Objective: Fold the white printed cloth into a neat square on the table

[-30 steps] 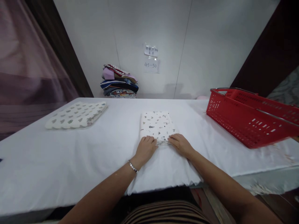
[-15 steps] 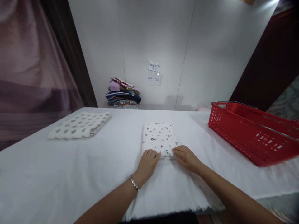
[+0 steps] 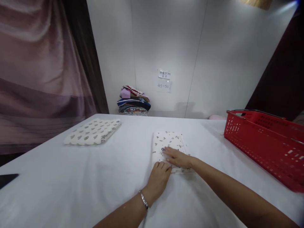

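Note:
A folded white cloth (image 3: 169, 138) with small printed figures lies on the white-covered table (image 3: 99, 177) in front of me. At its near left corner my left hand (image 3: 159, 178) is closed, fingers on top of the edge and thumb toward the near side; a silver bracelet circles that wrist. My right hand (image 3: 177, 157) rests flat on the cloth's upper face, fingers stretched out to the left. The thumb side of the right hand is close to the left hand's fingers. Part of the near edge of the cloth shows below the right hand.
Another folded cloth (image 3: 93, 131) with a grey-green print lies at the left. A red plastic basket (image 3: 258, 142) with metal handles stands at the right. At the back wall is a stack of folded fabrics (image 3: 134, 101), with paper notes (image 3: 163, 85) taped beside it. A dark flat object (image 3: 7, 180) lies far left.
My right hand has left the near right corner and moved up and left onto the cloth, its fingers now straight. The left hand stays at its corner. The whole view has shifted slightly.

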Tool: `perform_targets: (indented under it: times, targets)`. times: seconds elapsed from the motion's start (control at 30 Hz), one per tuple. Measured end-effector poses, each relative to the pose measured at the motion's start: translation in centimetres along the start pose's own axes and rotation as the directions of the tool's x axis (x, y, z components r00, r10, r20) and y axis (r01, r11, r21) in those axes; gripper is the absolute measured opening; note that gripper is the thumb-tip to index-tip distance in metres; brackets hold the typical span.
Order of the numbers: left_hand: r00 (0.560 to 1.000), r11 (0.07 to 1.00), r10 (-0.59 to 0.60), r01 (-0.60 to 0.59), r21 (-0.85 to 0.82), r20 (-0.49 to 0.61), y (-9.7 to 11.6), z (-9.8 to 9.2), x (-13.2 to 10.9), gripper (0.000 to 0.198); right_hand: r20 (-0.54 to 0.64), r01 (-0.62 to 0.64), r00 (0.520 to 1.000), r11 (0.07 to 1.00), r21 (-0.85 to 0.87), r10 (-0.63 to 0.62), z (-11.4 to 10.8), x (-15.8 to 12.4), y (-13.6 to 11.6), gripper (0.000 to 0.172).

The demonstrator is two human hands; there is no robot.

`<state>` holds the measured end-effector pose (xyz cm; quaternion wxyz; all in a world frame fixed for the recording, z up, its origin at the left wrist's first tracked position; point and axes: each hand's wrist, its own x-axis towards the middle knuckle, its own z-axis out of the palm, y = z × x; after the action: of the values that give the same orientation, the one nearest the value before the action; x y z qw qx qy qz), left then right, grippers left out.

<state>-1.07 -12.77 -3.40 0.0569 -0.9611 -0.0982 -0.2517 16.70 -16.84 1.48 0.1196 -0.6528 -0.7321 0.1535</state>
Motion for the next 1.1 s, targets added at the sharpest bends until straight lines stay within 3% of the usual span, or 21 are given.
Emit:
perform_targets:
  times: [0.13, 0.27, 0.4, 0.6, 0.77, 0.87, 0.93, 1.0, 1.1]
  targets:
    - [1.0, 1.0, -0.015, 0.015, -0.006, 0.01, 0.0, 0.2, 0.0, 0.014, -0.094, 0.011, 0.995, 0.998, -0.067, -0.018, -0.5, 3.7, -0.2, 0.058]
    - [0.999, 0.999, -0.03, 0.029, 0.017, 0.037, -0.1, 0.2, 0.0, 0.015, -0.017, 0.035, 0.999, 0.99, -0.139, -0.038, 1.8, 6.6, 0.0, 0.061]
    - [0.997, 0.999, -0.041, 0.04, 0.015, 0.058, -0.2, 0.3, 0.0, 0.014, 0.038, 0.041, 0.999, 0.992, -0.122, -0.037, 2.4, 7.2, 0.4, 0.064]
    - [0.995, 0.997, -0.066, 0.068, -0.02, 0.08, -0.3, 0.7, 0.2, 0.011, -0.064, 0.018, 0.998, 0.989, -0.144, -0.028, 1.4, 9.5, 0.7, 0.067]
    - [0.992, 0.997, -0.073, 0.076, -0.024, 0.101, -0.4, 0.8, 0.3, 0.011, -0.012, -0.026, 1.0, 0.988, -0.151, 0.024, 2.5, 11.1, 1.3, 0.066]
    - [0.991, 0.996, -0.078, 0.082, -0.032, 0.107, -0.4, 0.9, 0.3, 0.012, 0.016, -0.023, 1.0, 0.994, -0.103, 0.025, 1.9, 11.3, 1.8, 0.068]
    - [0.991, 0.995, -0.084, 0.088, -0.041, 0.106, -0.4, 0.9, 0.3, 0.013, -0.029, -0.026, 0.999, 0.993, -0.115, 0.023, 1.0, 11.4, 2.6, 0.07]
    - [0.99, 0.995, -0.085, 0.091, -0.051, 0.11, -0.4, 0.9, 0.4, 0.012, -0.09, -0.084, 0.993, 0.983, -0.162, 0.07, 0.4, 11.7, 3.9, 0.07]
    - [0.989, 0.994, -0.087, 0.095, -0.058, 0.122, -0.5, 0.8, 0.5, 0.013, -0.084, -0.201, 0.979, 0.961, -0.19, 0.188, 0.3, 12.1, 5.7, 0.07]
